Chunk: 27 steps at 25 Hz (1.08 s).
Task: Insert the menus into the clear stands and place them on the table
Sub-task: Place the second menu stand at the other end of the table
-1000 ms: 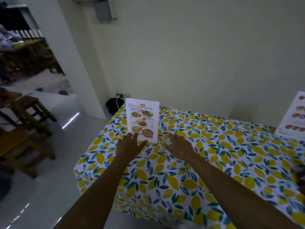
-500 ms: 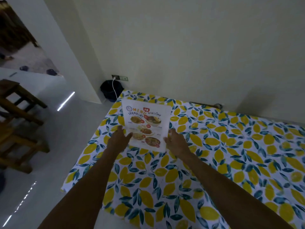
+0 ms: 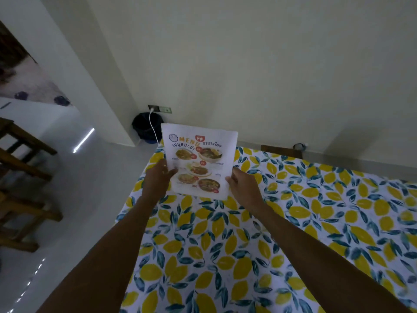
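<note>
A white menu (image 3: 199, 160) with food photos and the word MENU stands upright in a clear stand near the far left corner of the table (image 3: 293, 222), which wears a lemon-print cloth. My left hand (image 3: 158, 177) grips the menu stand's left edge, thumb over the front. On the other side my right hand (image 3: 242, 184) holds its lower right edge. The clear stand itself is hard to make out around the sheet. Whether its base touches the cloth I cannot tell.
A cream wall rises just behind the table. A black bin (image 3: 146, 127) with a white cable sits on the floor by a wall socket (image 3: 160, 108). Wooden chairs (image 3: 20, 177) stand on the tiled floor to the left.
Both hands went from hovering beside the menu stand to gripping its two side edges. The camera tilted down and closer, and the second menu at the right edge left view.
</note>
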### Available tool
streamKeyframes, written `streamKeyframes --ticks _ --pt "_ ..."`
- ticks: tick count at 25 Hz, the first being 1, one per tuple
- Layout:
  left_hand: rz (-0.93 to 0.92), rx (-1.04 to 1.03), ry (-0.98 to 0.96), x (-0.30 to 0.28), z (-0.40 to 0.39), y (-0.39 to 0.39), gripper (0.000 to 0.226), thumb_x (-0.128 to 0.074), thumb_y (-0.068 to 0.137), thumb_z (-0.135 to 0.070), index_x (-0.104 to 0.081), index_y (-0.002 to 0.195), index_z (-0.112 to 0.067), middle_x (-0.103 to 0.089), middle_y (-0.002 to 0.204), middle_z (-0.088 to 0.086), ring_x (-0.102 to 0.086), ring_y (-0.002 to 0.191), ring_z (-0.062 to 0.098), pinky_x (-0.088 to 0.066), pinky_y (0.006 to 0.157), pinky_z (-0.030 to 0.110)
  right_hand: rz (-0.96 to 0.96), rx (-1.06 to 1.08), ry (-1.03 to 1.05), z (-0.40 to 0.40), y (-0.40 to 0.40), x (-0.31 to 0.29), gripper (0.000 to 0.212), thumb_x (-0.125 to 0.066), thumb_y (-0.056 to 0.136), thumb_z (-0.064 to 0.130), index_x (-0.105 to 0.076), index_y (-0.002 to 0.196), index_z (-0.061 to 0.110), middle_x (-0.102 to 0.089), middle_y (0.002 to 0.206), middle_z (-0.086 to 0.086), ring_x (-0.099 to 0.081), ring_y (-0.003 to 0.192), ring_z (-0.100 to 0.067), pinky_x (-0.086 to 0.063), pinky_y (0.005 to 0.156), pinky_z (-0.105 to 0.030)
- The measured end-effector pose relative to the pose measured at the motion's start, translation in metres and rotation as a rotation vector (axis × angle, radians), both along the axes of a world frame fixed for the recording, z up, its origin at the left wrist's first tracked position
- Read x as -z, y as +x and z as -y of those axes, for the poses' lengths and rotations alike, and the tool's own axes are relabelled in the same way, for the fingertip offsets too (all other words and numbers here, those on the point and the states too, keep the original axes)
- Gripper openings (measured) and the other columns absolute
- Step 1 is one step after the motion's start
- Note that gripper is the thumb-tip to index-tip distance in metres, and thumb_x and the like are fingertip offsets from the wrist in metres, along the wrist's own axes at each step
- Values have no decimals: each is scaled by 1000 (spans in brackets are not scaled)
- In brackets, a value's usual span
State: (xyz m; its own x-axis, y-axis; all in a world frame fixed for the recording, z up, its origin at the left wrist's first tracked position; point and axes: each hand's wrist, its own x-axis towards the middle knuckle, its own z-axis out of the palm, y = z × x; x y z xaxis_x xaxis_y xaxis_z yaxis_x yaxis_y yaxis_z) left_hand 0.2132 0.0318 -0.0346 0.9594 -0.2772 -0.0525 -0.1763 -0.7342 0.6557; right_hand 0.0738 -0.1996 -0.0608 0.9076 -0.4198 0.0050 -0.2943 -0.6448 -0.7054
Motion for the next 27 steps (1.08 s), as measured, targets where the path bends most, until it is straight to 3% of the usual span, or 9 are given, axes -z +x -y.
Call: streamKeyframes --ticks 8,11,14,18,23,27 --pt "141 128 -23 -42 10 110 29 -58 94 -31 -65 114 -12 -73 102 12 -68 91 30 -41 69 29 78 69 -104 11 105 -42 23 -55 95 26 -43 78 15 -53 71 -6 -54 69 -26 -40 61 -33" --pt "72 163 -52 -21 10 156 25 -57 93 -30 -64 109 -12 -70 95 7 -67 88 26 -43 70 29 88 130 -126 9 137 -29 20 -57 94 24 -46 79 15 -59 72 -13 -59 72 -34 -42 62 -36" --pt "68 247 -49 9 10 196 14 -57 93 -26 -61 90 -13 -69 88 7 -65 75 17 -42 63 27 70 213 -118 3 167 0 19 -58 93 21 -48 79 12 -64 75 -20 -61 73 -38 -46 63 -38" --pt "69 310 -30 28 9 239 23 -55 95 -23 -52 75 -12 -64 81 10 -56 74 21 -36 68 30 37 296 -106 -6 209 26 22 -58 92 22 -56 82 3 -68 78 -21 -64 73 -37 -45 62 -34" --pt "69 341 -60 42 -2 278 25 -54 96 -24 -62 84 -4 -68 79 13 -63 72 27 -42 65 32 25 303 -105 -18 242 45 24 -57 93 24 -59 86 1 -71 81 -20 -65 75 -36 -50 65 -38" --pt "48 364 -47 46 -5 289 24 -55 95 -24 -65 89 -3 -72 83 13 -62 72 22 -42 63 31 -1 352 -78 -20 251 49 23 -56 94 25 -60 87 4 -72 84 -18 -66 76 -33 -50 65 -35"
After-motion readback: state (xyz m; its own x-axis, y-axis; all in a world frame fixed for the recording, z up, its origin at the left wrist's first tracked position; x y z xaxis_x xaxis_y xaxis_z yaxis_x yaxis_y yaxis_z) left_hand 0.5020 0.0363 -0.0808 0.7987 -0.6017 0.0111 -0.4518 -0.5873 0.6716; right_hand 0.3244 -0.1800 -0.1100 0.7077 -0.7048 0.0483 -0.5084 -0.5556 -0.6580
